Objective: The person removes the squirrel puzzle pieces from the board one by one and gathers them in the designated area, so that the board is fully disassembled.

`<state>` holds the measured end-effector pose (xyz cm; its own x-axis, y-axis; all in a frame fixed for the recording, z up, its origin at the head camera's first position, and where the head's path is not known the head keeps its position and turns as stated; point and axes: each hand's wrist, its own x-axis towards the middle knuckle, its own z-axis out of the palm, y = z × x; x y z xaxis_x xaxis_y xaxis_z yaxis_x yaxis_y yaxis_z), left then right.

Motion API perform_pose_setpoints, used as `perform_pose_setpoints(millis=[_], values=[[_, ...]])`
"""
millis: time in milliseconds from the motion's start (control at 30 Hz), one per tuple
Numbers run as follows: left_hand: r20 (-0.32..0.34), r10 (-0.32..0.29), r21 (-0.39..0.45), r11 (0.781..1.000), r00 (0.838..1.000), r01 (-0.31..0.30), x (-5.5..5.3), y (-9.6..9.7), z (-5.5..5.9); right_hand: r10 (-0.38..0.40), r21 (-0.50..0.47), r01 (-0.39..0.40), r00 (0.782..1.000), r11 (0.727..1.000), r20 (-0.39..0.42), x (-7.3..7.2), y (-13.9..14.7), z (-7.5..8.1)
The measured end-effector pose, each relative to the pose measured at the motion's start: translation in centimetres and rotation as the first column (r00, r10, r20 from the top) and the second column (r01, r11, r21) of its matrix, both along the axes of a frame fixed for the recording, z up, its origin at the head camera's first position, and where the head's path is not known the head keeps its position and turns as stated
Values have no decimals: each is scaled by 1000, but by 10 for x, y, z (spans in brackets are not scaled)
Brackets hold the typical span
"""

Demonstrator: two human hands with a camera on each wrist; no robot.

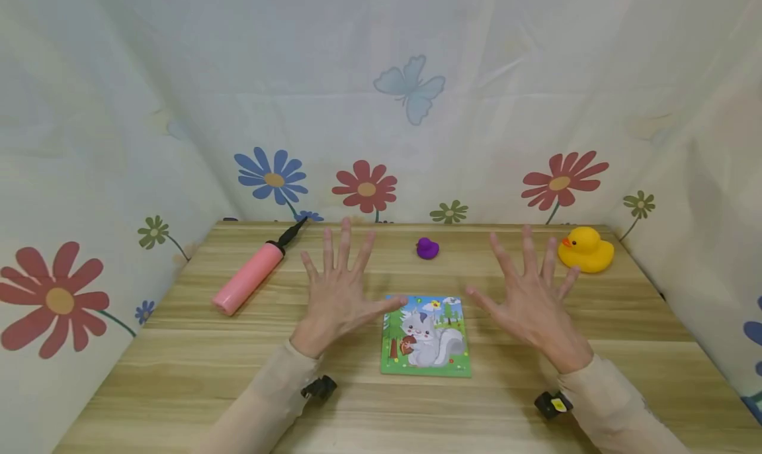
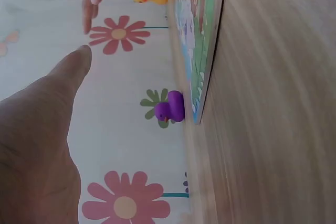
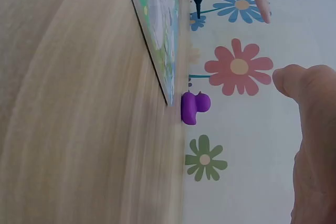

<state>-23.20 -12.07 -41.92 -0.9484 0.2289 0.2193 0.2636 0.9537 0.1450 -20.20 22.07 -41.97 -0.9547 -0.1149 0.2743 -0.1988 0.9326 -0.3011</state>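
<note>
Both hands hover above the wooden table with fingers spread wide and hold nothing. My left hand (image 1: 339,295) is left of a square squirrel picture puzzle (image 1: 425,338), its thumb overlapping the puzzle's upper left corner in the head view. To the puzzle's right is my right hand (image 1: 532,302), thumb pointing towards it. The puzzle lies flat and shows a grey squirrel with an acorn. Beyond it sits a small purple rubber duck (image 1: 427,248). A larger yellow rubber duck (image 1: 586,250) stands past the right fingertips. A pink hand pump (image 1: 253,275) with a black nozzle lies left of the left hand.
The wooden table (image 1: 417,414) reaches back to a pale curtain (image 1: 452,156) printed with flowers and a butterfly, which also hangs along both sides. Each wrist bears a small black camera; the left camera (image 1: 319,388) sits at the sleeve's edge.
</note>
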Motion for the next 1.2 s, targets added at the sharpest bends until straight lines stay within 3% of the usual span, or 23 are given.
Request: perform_pose_setpoints(millis=[200,333,400,500,633,733,900,1200], values=[[-17,-41,67,997,999,42,-1,-1,4,18,-51,-17,999,999,29,-5,-3,7],[24,-125,172,978,992,119,-1,-1,6,143,-187,-131,988,974,52,-9,-8,10],[56,-156,202,969,986,142,0,0,5,229,-274,-208,972,939,49,-10,-11,9],[95,-172,217,965,980,149,1,0,4,330,-409,-286,943,867,39,-13,-19,6],[152,-189,215,964,970,154,3,-2,2,380,-562,-297,925,772,32,-16,-32,4],[180,-225,212,960,958,185,2,-5,-2,406,-625,-291,913,724,44,-18,-43,1],[220,-314,261,931,924,254,-2,-13,-13,446,-652,-307,893,693,55,-23,-58,-9],[301,-404,358,887,864,291,-7,-21,-24,476,-677,-276,870,682,125,-31,-81,-24]])
